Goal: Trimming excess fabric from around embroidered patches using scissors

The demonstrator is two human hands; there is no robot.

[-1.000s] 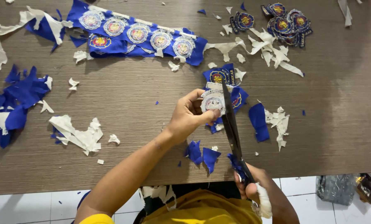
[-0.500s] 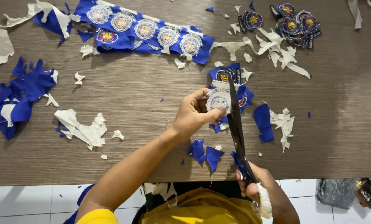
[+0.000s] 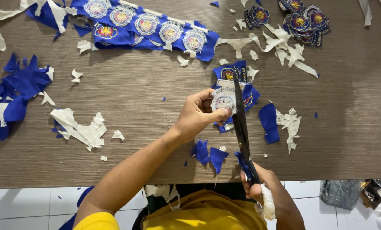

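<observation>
Here, mid-trim near the table's (image 3: 126,89) front edge: left hand (image 3: 197,116) pinching a round embroidered patch (image 3: 223,100), right hand (image 3: 258,187) gripping long scissors (image 3: 241,127), blades nearly closed beside it. Next, likely turning the patch into the blades.

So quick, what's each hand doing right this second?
Left hand: closed on a round embroidered patch, pinched between thumb and fingers.
Right hand: closed around the handles of the scissors, blades at the patch's edge.
</observation>
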